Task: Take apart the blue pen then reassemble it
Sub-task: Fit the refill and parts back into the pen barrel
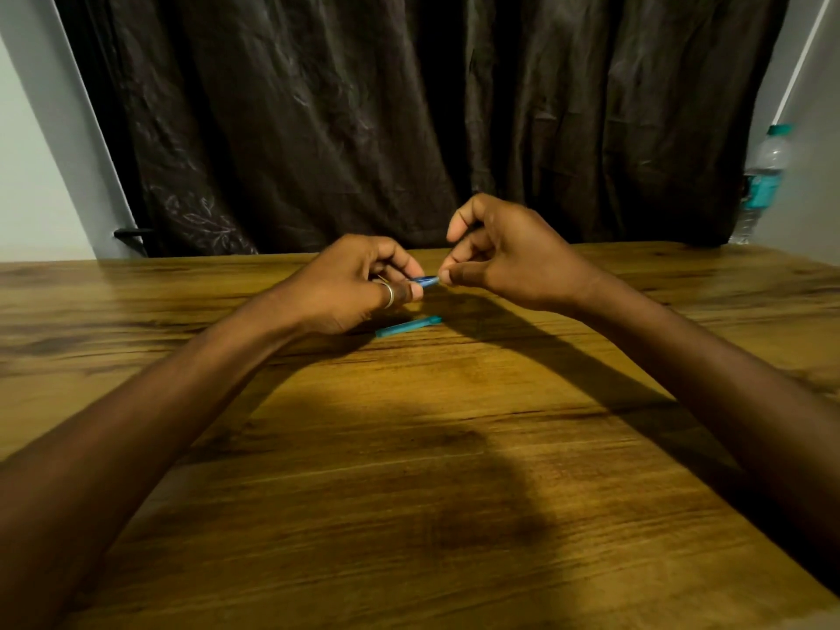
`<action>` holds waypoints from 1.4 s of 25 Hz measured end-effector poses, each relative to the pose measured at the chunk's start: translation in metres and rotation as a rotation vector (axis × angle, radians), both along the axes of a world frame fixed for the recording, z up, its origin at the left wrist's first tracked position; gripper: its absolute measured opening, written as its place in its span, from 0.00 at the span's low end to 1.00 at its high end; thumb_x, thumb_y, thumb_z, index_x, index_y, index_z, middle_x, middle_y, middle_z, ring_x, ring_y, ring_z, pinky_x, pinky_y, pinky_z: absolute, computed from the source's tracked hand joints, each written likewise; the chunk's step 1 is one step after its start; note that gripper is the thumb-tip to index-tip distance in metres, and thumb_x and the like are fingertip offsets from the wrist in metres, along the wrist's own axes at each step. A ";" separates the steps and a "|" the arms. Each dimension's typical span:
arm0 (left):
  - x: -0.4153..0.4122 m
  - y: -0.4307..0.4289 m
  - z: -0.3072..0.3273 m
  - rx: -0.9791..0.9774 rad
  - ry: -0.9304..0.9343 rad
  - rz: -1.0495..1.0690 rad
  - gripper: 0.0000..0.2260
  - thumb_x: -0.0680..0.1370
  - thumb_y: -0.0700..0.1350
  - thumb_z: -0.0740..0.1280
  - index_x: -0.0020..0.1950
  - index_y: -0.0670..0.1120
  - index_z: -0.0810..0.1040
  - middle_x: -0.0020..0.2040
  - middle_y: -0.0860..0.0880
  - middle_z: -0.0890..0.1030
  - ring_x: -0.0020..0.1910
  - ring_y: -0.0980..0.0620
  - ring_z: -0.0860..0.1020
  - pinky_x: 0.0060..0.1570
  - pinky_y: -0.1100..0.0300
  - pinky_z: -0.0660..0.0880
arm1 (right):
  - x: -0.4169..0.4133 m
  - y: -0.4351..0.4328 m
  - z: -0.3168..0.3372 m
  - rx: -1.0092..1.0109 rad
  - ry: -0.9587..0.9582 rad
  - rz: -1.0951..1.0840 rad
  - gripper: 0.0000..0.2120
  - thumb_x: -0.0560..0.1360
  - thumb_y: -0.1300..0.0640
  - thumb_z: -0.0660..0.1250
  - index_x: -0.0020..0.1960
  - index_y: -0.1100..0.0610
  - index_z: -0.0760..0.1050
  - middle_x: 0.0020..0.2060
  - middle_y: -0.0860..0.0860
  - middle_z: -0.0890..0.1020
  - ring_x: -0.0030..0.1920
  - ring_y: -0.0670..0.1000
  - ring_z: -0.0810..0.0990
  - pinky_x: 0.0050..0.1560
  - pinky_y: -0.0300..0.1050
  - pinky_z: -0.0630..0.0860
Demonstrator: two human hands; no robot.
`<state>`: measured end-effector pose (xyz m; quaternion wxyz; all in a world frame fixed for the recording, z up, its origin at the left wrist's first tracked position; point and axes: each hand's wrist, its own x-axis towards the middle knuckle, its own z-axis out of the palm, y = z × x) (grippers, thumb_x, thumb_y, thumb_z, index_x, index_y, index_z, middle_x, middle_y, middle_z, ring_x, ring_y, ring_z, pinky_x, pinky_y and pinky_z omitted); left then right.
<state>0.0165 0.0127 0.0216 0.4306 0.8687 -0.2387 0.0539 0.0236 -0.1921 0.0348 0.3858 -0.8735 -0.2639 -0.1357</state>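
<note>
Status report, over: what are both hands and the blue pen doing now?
Left hand grips blue pen body. Right hand pinches its end. One blue piece lies on table. Nothing blocking.

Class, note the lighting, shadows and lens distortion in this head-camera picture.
Head view: dim warm light; arm shadows and a broad dark patch fall on the table; wide-lens distortion splays the walls outward; the pen between left hand and right hand looks soft.

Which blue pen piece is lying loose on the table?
The teal piece nearer the camera; the darker piece is pinched between left hand and right hand.
</note>
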 end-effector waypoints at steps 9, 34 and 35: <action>-0.001 -0.001 0.000 -0.046 0.034 0.012 0.11 0.77 0.37 0.71 0.59 0.39 0.79 0.46 0.42 0.82 0.39 0.56 0.79 0.34 0.72 0.74 | 0.004 0.001 -0.001 0.164 0.101 -0.010 0.18 0.70 0.65 0.76 0.51 0.51 0.72 0.39 0.54 0.88 0.43 0.49 0.88 0.52 0.54 0.83; 0.004 0.003 -0.001 -0.070 0.088 0.024 0.07 0.76 0.38 0.71 0.52 0.47 0.80 0.44 0.45 0.84 0.38 0.57 0.80 0.33 0.70 0.76 | 0.016 -0.026 0.001 -0.496 0.250 -0.043 0.08 0.71 0.62 0.75 0.48 0.52 0.86 0.30 0.35 0.83 0.34 0.32 0.79 0.40 0.32 0.73; 0.004 0.004 -0.001 -0.069 0.089 0.023 0.07 0.76 0.39 0.71 0.52 0.48 0.80 0.43 0.47 0.83 0.37 0.58 0.80 0.32 0.70 0.75 | 0.017 -0.026 0.002 -0.438 0.220 -0.058 0.07 0.71 0.62 0.75 0.48 0.53 0.86 0.32 0.39 0.85 0.36 0.34 0.81 0.41 0.32 0.74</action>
